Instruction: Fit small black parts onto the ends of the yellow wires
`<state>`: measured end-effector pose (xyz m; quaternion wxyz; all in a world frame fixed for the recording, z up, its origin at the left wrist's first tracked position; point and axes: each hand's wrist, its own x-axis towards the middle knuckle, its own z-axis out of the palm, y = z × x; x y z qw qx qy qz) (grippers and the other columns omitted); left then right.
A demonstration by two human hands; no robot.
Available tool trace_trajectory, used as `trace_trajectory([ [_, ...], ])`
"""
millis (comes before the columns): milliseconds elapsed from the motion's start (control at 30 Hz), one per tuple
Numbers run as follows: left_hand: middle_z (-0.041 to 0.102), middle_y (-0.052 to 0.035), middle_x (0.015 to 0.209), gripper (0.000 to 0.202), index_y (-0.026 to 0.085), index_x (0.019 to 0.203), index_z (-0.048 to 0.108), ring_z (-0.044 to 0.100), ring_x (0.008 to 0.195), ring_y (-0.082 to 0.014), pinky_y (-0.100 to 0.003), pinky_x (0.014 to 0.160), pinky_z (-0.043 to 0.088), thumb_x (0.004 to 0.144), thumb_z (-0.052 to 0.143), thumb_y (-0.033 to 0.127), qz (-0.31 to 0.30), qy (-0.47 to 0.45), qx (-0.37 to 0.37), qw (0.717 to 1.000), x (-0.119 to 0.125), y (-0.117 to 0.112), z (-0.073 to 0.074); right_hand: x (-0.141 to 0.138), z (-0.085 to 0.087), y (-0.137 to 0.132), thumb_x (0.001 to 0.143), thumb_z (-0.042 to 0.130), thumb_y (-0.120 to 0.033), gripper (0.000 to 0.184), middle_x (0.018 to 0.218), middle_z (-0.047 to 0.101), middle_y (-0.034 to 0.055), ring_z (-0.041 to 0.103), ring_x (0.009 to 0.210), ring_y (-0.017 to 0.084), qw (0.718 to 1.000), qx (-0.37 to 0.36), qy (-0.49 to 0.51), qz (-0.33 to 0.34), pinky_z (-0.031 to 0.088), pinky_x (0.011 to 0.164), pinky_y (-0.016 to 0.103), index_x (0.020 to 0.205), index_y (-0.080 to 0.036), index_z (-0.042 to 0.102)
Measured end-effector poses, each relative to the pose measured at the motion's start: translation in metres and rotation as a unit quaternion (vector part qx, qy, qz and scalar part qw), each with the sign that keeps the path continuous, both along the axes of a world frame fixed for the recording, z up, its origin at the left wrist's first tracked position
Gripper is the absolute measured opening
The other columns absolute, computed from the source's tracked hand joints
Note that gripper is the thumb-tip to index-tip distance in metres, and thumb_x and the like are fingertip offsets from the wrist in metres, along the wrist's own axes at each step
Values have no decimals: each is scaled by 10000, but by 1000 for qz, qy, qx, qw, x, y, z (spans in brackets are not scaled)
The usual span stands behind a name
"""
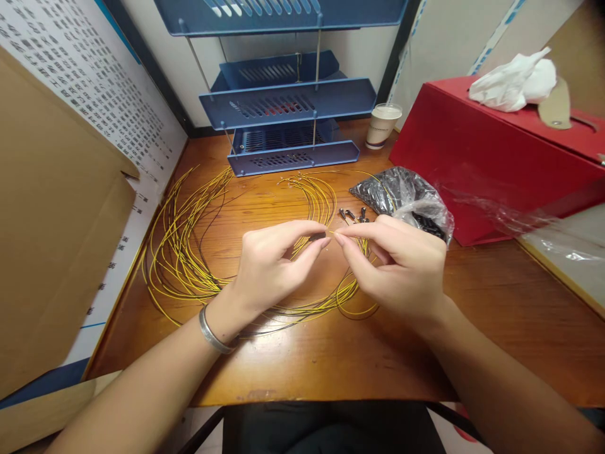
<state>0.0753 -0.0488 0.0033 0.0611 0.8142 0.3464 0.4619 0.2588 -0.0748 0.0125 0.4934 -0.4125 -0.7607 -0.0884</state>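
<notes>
Between the thumb and forefinger of my left hand (278,258) is a small black part (317,237), mostly covered by the fingers. My right hand (397,271) pinches the end of a thin yellow wire (332,232), its tip pointing at the left fingertips. The two pinches are close together above the table. A large loop of yellow and black wires (189,265) lies under and around both hands. Just beyond the right fingers, several wire ends carry black connectors (350,215). A clear plastic bag of black parts (401,192) rests behind my right hand.
A blue tiered tray rack (288,104) stands at the back of the wooden table (302,372), with a paper cup (382,126) beside it. To the right is a red box (472,151) topped with white tissue (515,82). Cardboard (61,208) borders the left side.
</notes>
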Motion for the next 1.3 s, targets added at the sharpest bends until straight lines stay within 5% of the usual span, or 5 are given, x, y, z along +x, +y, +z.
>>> trace_trajectory([
  [833, 777, 1, 869, 92, 176, 954, 713, 708, 681, -93, -170, 654, 542, 863, 715, 185, -9, 8, -1, 1000, 1, 0, 1, 0, 3, -2, 834, 656, -125, 68, 523, 458, -47, 358, 466, 73, 999, -44, 19, 17, 302, 483, 247, 803, -165, 701],
  [1300, 751, 32, 772, 77, 189, 927, 705, 608, 514, -55, -168, 553, 474, 882, 706, 251, -2, 16, 0, 1000, 0, 0, 0, 0, 4, -1, 839, 650, -128, 86, 497, 449, -48, 357, 449, 77, 1000, -23, 6, 6, 297, 461, 251, 800, -184, 702],
])
